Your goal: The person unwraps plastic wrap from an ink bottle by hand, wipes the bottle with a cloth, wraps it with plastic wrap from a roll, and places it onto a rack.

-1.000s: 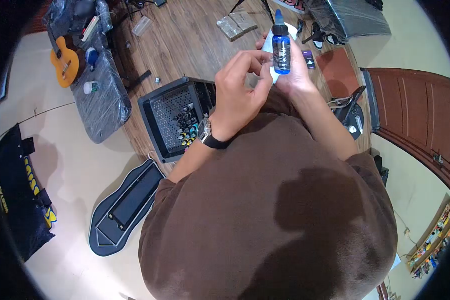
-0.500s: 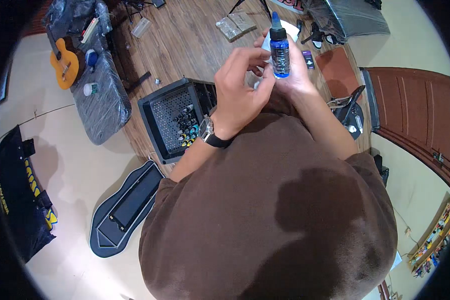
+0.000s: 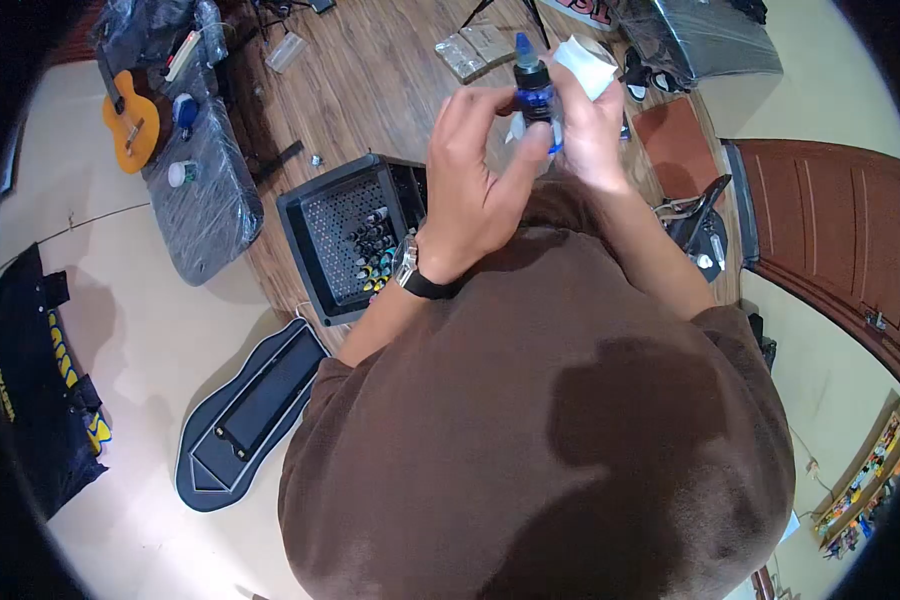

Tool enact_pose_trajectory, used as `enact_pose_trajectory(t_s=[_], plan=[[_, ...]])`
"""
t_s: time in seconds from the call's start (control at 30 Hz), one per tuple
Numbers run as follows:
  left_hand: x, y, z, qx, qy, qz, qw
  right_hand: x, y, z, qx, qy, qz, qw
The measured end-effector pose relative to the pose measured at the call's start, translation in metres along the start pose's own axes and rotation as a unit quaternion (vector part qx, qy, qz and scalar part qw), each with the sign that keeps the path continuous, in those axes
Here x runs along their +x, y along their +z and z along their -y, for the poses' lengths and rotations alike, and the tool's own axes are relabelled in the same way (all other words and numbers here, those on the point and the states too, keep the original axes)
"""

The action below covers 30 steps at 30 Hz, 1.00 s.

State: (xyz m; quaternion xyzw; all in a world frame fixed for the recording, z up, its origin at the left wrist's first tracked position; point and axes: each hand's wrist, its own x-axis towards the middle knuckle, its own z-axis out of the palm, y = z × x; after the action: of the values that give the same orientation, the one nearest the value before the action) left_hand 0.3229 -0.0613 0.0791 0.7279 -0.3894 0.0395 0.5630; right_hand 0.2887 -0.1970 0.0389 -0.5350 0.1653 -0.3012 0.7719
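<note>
A small blue squeeze bottle (image 3: 535, 92) with a dark collar and a pointed translucent blue tip stands upright between my hands. My left hand (image 3: 475, 180), with a watch at its wrist, pinches it between thumb and fingers. White paper (image 3: 587, 68), possibly a tissue, is in my right hand (image 3: 592, 140), close beside the bottle on its right. The bottle's lower part is partly covered by my left thumb, and some white and blue shows just behind it.
To the left on the wood floor stands a black perforated crate (image 3: 320, 230) with several small bottles (image 3: 375, 250) inside. Beyond lie a plastic-wrapped bench (image 3: 205, 220), a guitar (image 3: 130, 125) and flat packets (image 3: 475, 50). An open black instrument case (image 3: 250, 420) is at lower left.
My left hand has closed on the bottle, which has shifted slightly left and up from my right palm. The white paper now shows more in my right hand.
</note>
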Motion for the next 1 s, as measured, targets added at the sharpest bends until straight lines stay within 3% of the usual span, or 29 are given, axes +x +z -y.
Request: enact_pose_trajectory(t_s=[0.33, 0.43, 0.57, 0.73, 1.0], plan=[[-0.007, 0.001, 0.002, -0.084, -0.138, 0.017, 0.987, -0.007, 0.014, 0.010, -0.063, -0.057, 0.022, 0.996], [-0.012, 0.003, 0.013, -0.161, -0.153, -0.058, 0.973, -0.004, 0.010, 0.017, -0.105, -0.046, 0.052, 0.992], [-0.012, -0.006, 0.014, -0.189, -0.196, -0.070, 0.960, -0.003, 0.011, 0.029, -0.192, -0.036, 0.103, 0.975], [-0.013, -0.013, 0.018, -0.157, -0.181, -0.078, 0.968, -0.001, 0.014, 0.035, -0.200, -0.044, 0.150, 0.967], [-0.022, -0.012, 0.026, -0.275, -0.200, -0.076, 0.937, 0.001, 0.020, 0.032, -0.216, -0.058, 0.170, 0.960]])
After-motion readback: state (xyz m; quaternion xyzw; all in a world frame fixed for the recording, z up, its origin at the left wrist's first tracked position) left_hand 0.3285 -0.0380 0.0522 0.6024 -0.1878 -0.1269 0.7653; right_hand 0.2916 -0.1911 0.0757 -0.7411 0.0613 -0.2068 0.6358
